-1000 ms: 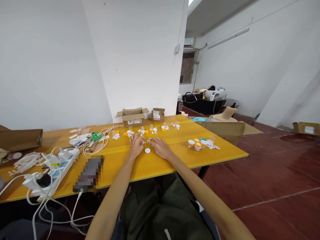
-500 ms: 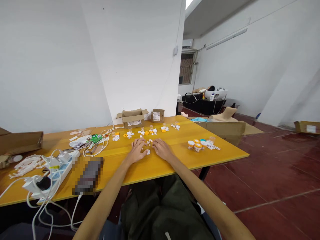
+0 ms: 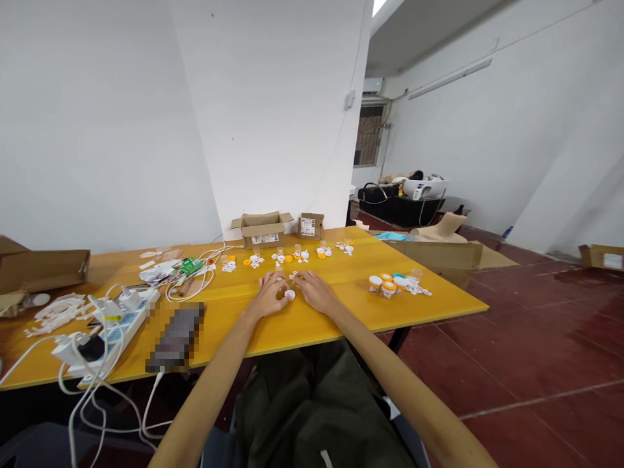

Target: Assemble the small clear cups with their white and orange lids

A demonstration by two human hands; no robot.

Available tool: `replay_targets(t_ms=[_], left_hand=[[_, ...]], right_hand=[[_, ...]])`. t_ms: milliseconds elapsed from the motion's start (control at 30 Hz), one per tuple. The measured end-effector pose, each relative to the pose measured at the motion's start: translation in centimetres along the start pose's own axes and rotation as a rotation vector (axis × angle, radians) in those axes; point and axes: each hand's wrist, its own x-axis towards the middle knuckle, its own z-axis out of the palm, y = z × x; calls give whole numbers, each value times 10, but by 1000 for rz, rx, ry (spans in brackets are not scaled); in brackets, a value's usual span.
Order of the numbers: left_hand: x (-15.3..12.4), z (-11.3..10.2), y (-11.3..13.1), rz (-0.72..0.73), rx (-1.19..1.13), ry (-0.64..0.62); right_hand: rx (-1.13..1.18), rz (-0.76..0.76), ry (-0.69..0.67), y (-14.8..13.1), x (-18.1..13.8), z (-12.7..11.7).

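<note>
Both of my hands rest on the yellow table [image 3: 312, 325], close together near its middle. My left hand [image 3: 270, 292] has its fingers curled around a small white round cap [image 3: 289, 294], which shows at its thumb side. My right hand [image 3: 314, 290] lies just right of the cap with fingers bent down over tiny white pieces [image 3: 294, 276]; whether it grips one is hidden. Beyond the hands runs a row of small white and orange parts [image 3: 280, 257].
Small orange-lidded jars [image 3: 387, 284] stand at the right. Two cardboard boxes [image 3: 263, 228] sit by the wall. At the left lie a power strip with white cables [image 3: 110, 322], a blurred phone [image 3: 176, 335] and a flat carton [image 3: 43, 270]. Red floor lies right.
My left hand slid right onto the white cap, which had lain free between the hands. The two hands drew closer together. The camera shifted slightly.
</note>
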Motion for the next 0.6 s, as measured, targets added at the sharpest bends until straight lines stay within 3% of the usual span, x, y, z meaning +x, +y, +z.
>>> replay_targets(t_ms=[300, 600], left_hand=[[1, -4, -6, 33, -4, 20], [0, -8, -13, 0, 88, 103]], right_hand=[[72, -65, 96, 7, 2, 4], [66, -121, 95, 11, 4, 9]])
